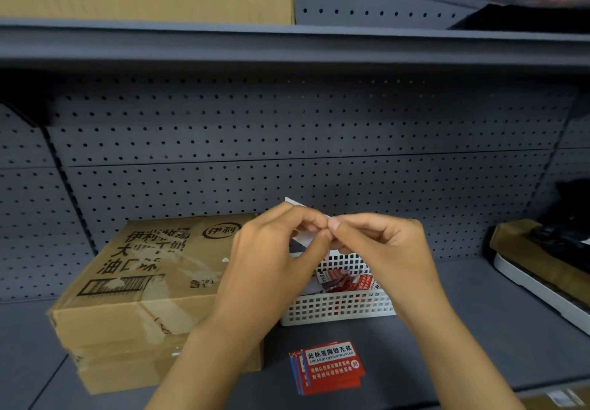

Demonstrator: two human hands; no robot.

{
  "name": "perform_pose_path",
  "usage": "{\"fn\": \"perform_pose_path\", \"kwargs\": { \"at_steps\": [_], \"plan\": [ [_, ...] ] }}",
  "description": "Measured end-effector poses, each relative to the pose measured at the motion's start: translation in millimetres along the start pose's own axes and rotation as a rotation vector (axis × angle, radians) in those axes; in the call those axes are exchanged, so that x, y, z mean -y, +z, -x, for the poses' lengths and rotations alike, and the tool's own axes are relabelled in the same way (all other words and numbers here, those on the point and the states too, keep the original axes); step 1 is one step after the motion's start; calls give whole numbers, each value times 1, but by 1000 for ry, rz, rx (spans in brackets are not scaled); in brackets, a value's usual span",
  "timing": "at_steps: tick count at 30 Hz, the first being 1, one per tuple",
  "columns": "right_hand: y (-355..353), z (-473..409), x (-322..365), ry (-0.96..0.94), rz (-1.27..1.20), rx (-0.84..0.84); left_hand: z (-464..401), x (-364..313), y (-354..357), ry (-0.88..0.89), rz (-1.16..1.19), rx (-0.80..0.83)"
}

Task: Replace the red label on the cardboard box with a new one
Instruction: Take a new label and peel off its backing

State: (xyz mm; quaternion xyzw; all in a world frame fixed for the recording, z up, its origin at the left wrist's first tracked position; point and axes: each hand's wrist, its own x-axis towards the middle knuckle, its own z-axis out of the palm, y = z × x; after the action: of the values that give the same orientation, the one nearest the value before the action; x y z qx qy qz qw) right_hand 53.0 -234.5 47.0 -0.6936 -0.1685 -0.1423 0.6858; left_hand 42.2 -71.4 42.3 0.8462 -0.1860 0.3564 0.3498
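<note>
On a grey store shelf, the cardboard box [150, 288] lies at left, its top bare of any red label. Above the white basket [338, 309], our left hand [271, 259] and right hand [383, 250] pinch a thin white-backed sticker [303, 238], fingertips closed on one corner. It looks feather-light and floppy, best taken by its edges. Spare red labels [329, 368] wait nearer us.

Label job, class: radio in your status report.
Both hands, left hand and right hand, pinching a white slip above the basket. Cardboard box bare of red label. Spare label stack unobstructed.
</note>
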Motion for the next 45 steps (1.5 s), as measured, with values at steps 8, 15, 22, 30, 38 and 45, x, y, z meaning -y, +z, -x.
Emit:
{"fn": "perform_pose_path", "kwargs": {
  "at_steps": [8, 15, 22, 30, 38, 45],
  "plan": [
    [2, 1, -5, -42, 48, 33, -1, 2, -5, -139, 260, 59],
    [4, -1, -8, -104, 93, 16, -4, 8, -8, -258, 464, 144],
    [9, -4, -8, -107, 69, -22, -5, 10, -9, -296, 489, 129],
    [-2, -9, -12, -8, -8, -186, -16, 23, 3, -562, 754, -28],
    [-30, -10, -14, 62, 23, -325, -16, 32, 7, -420, 275, -121],
    [-71, -7, -15, 71, -20, -448, -18, 30, 21, -350, -64, -130]
  ]
}}
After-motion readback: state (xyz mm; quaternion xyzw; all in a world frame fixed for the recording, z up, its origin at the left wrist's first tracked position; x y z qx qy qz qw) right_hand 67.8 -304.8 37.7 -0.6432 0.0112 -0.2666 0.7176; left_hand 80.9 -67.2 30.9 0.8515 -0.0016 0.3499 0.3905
